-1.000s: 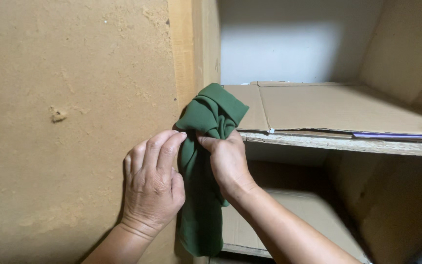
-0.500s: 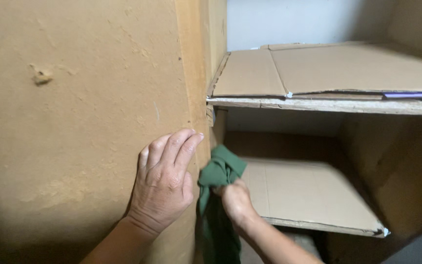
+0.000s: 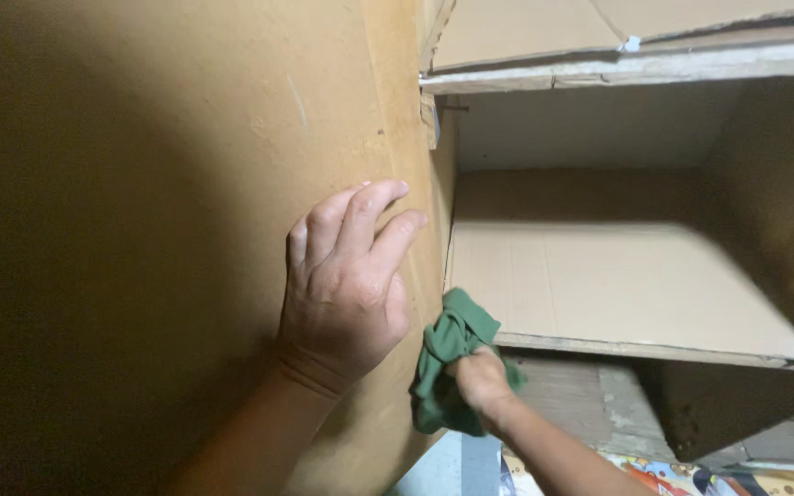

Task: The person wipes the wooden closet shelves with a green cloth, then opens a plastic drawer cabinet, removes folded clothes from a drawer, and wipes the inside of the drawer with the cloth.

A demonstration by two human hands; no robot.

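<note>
At frame centre, the left hand (image 3: 346, 280) lies open, fingers spread flat against the tan fibreboard side panel (image 3: 186, 230). Just below right, the right hand (image 3: 480, 377) is clenched around a crumpled dark green cloth (image 3: 448, 358), seemingly pressed to the panel's front edge beside the cardboard-lined lower shelf (image 3: 618, 285). Since the earlier frames, the cloth has dropped lower.

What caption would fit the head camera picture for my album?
Left hand flat on a brown board, right hand gripping a green cloth beside cardboard-lined shelves.
</note>
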